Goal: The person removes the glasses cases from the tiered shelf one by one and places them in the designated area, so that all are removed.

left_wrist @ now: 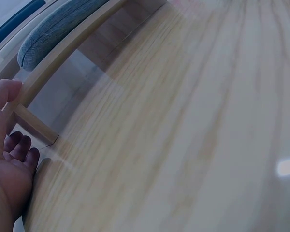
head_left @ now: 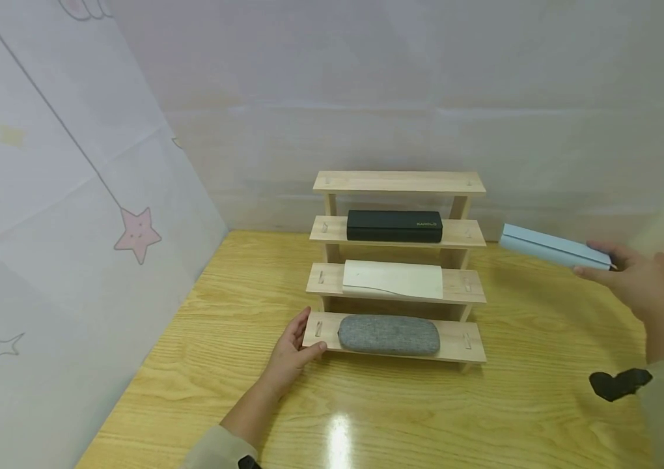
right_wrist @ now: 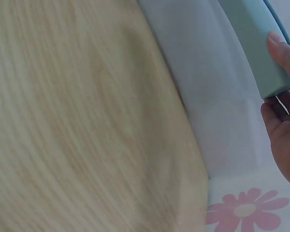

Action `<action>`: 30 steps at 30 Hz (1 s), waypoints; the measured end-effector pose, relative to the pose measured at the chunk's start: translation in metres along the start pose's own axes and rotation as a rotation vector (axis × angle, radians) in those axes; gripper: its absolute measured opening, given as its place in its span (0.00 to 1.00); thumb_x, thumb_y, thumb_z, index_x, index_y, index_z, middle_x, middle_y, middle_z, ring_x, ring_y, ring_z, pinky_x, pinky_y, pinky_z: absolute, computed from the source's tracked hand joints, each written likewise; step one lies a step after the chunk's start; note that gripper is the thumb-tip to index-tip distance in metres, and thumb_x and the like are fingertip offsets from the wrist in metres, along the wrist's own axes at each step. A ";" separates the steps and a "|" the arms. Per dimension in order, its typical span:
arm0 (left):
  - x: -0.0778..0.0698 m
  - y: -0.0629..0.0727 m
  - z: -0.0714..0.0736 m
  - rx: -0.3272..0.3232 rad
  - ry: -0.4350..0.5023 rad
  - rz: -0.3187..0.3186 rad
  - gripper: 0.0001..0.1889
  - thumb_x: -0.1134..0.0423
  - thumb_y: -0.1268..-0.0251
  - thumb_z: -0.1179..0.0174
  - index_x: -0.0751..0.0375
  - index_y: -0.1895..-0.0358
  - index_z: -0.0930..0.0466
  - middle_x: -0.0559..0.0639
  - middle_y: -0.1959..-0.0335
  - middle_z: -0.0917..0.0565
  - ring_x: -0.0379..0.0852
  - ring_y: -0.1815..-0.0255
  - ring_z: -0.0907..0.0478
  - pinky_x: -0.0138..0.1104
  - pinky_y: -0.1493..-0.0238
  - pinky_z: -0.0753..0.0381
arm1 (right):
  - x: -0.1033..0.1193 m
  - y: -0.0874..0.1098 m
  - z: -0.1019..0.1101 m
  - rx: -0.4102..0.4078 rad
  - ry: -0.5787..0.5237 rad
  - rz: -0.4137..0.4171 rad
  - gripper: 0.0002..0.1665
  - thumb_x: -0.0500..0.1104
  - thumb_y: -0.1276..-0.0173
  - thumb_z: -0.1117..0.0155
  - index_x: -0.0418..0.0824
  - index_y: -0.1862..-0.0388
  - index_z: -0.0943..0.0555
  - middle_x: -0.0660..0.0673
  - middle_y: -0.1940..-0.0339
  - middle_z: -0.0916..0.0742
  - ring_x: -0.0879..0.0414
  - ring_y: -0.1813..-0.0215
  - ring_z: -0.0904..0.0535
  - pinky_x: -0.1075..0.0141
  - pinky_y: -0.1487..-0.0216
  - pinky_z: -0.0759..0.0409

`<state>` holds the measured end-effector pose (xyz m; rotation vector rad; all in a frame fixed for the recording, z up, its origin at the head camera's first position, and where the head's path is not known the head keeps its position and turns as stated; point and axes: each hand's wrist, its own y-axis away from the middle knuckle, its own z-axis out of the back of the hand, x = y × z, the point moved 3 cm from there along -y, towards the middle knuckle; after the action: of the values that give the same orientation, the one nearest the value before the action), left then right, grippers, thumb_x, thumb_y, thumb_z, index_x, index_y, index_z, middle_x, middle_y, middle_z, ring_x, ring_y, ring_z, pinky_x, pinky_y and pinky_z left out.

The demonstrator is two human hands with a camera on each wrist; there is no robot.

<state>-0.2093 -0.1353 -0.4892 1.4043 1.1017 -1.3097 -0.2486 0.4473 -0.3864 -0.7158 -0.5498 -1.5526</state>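
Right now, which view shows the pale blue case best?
The head view: the pale blue case shows nearly its whole length, one end in the right hand. The right wrist view crops it at the top; the left wrist view shows none of it.

Left hand (left_wrist: 9, 179) grips the end of a pale wooden shelf board (left_wrist: 46, 72), thumb on top, fingers curled below near a short pale wooden leg (left_wrist: 36, 126). Past the thumb: rounded grey-blue fabric case (left_wrist: 53, 38) on the board, then a white item (left_wrist: 20, 35) and dark blue item (left_wrist: 12, 25), both cut off; glossy wood-grain tabletop (left_wrist: 183, 121) right of the hand.
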 end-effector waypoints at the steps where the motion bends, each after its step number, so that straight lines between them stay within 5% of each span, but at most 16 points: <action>1: 0.000 0.000 0.000 -0.002 0.000 0.000 0.45 0.72 0.40 0.36 0.61 0.22 0.52 0.62 0.23 0.42 0.59 0.28 0.37 0.25 0.46 0.23 | -0.002 0.000 -0.002 -0.004 -0.001 0.007 0.45 0.56 0.31 0.37 0.48 0.21 0.44 0.71 0.50 0.33 0.74 0.53 0.33 0.83 0.65 0.34; 5: 0.000 -0.001 -0.001 -0.006 -0.003 -0.003 0.45 0.72 0.40 0.36 0.61 0.22 0.51 0.62 0.23 0.42 0.59 0.28 0.37 0.25 0.46 0.23 | -0.010 0.002 -0.008 0.002 -0.001 0.008 0.47 0.56 0.32 0.36 0.40 0.22 0.43 0.71 0.50 0.33 0.75 0.52 0.34 0.85 0.66 0.33; 9: -0.001 -0.001 -0.001 -0.005 -0.013 -0.004 0.44 0.71 0.39 0.35 0.59 0.22 0.51 0.62 0.23 0.43 0.59 0.27 0.38 0.26 0.44 0.24 | -0.018 0.005 -0.015 0.039 -0.038 -0.018 0.46 0.56 0.32 0.35 0.44 0.22 0.42 0.75 0.53 0.34 0.84 0.57 0.39 0.84 0.65 0.31; 12: -0.001 -0.001 -0.001 -0.006 -0.013 0.004 0.45 0.70 0.39 0.35 0.59 0.22 0.51 0.62 0.23 0.43 0.59 0.26 0.39 0.26 0.44 0.24 | -0.023 0.008 -0.021 0.061 -0.022 -0.040 0.45 0.57 0.32 0.35 0.47 0.22 0.41 0.60 0.44 0.27 0.85 0.57 0.39 0.83 0.65 0.30; 14: 0.000 -0.001 0.000 -0.007 -0.012 0.007 0.45 0.70 0.39 0.35 0.59 0.22 0.52 0.62 0.23 0.43 0.59 0.27 0.39 0.26 0.45 0.24 | -0.026 0.010 -0.025 0.081 0.000 -0.045 0.46 0.58 0.32 0.36 0.46 0.21 0.43 0.44 0.35 0.28 0.78 0.52 0.33 0.83 0.65 0.30; 17: -0.001 -0.001 0.000 -0.005 -0.006 0.008 0.45 0.71 0.39 0.35 0.60 0.22 0.52 0.62 0.23 0.43 0.59 0.27 0.39 0.26 0.45 0.24 | -0.030 0.012 -0.030 0.104 0.036 -0.068 0.48 0.60 0.32 0.37 0.43 0.21 0.45 0.26 0.27 0.37 0.51 0.41 0.27 0.81 0.65 0.30; 20: -0.001 0.000 0.000 -0.004 -0.002 0.006 0.45 0.71 0.40 0.35 0.60 0.22 0.52 0.63 0.23 0.42 0.59 0.28 0.38 0.25 0.45 0.23 | -0.033 0.015 -0.034 0.134 0.042 -0.096 0.51 0.62 0.32 0.39 0.40 0.20 0.48 0.20 0.26 0.41 0.26 0.34 0.38 0.72 0.62 0.26; 27: -0.001 0.000 -0.001 -0.009 -0.001 0.004 0.45 0.72 0.40 0.35 0.61 0.22 0.52 0.63 0.24 0.42 0.59 0.28 0.37 0.25 0.46 0.23 | -0.041 0.018 -0.042 0.150 0.055 -0.134 0.54 0.65 0.32 0.41 0.37 0.21 0.50 0.19 0.27 0.43 0.21 0.32 0.43 0.41 0.47 0.28; 30: -0.001 0.000 -0.001 -0.010 0.000 0.004 0.45 0.72 0.40 0.35 0.61 0.22 0.52 0.63 0.23 0.42 0.59 0.28 0.38 0.25 0.45 0.23 | -0.043 0.019 -0.044 0.150 0.055 -0.130 0.54 0.64 0.32 0.41 0.35 0.21 0.51 0.18 0.27 0.43 0.20 0.32 0.43 0.37 0.46 0.31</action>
<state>-0.2096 -0.1347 -0.4880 1.3987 1.1031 -1.2995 -0.2336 0.4438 -0.4489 -0.5304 -0.6757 -1.6273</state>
